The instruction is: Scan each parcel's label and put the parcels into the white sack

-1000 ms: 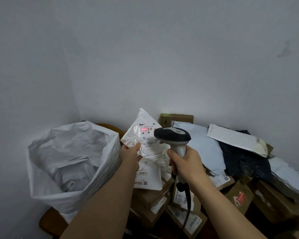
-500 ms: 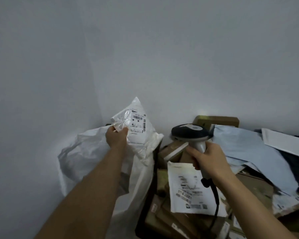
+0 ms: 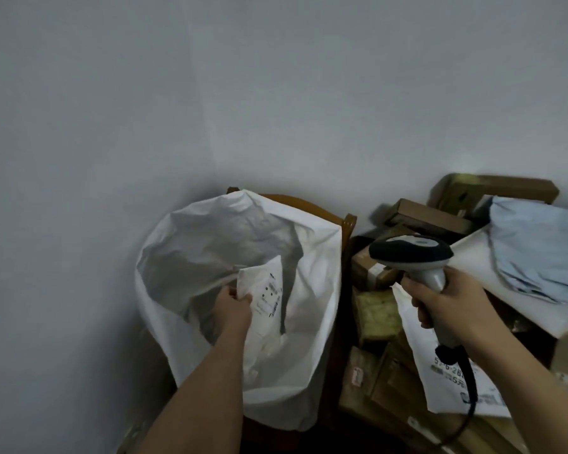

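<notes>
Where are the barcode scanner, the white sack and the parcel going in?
barcode scanner [image 3: 410,252]: head view, on its dark head.
white sack [image 3: 312,309]: head view, on its right wall.
parcel [image 3: 264,290]: head view, on its label.

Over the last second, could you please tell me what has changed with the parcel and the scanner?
The left hand carried the small white parcel away from the scanner, leftward and down into the mouth of the white sack; it still grips it. The red scan line on the label is gone. The right hand keeps holding the scanner upright over the pile.
</notes>
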